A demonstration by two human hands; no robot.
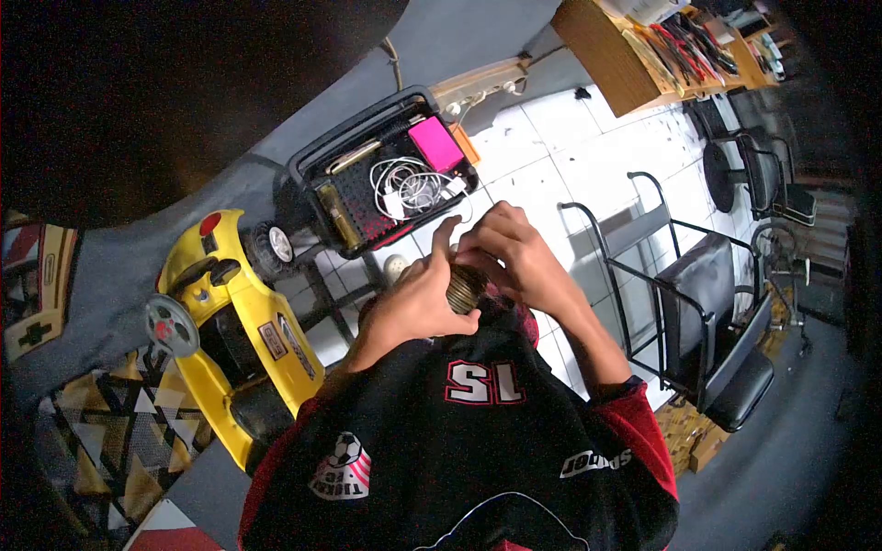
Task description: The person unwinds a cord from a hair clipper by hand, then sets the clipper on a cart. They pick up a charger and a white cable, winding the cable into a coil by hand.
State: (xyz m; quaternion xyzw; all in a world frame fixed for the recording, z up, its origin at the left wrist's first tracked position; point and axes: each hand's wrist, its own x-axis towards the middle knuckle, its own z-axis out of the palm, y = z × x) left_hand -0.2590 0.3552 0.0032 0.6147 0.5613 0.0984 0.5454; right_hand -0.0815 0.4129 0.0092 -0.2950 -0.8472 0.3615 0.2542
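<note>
A small round, ridged, brownish-gold object (467, 288) is held close to the chest, above the black shirt. My left hand (424, 298) wraps round its near side, with the thumb and fingers curved about it. My right hand (511, 250) is at its upper right, fingers bent and pressed together over its edge. Whether the right fingers pinch a part of it or something small is hidden behind them. Beyond the hands, a black basket (317, 216) holds coiled white cables (411, 187) and a bright pink box (435, 144).
A yellow toy car (241, 317) with a grey steering wheel stands at the left. Black metal-framed chairs (695, 275) are at the right on the white tiled floor (537, 170). A wooden desk (614, 57) with papers and pens is at the upper right.
</note>
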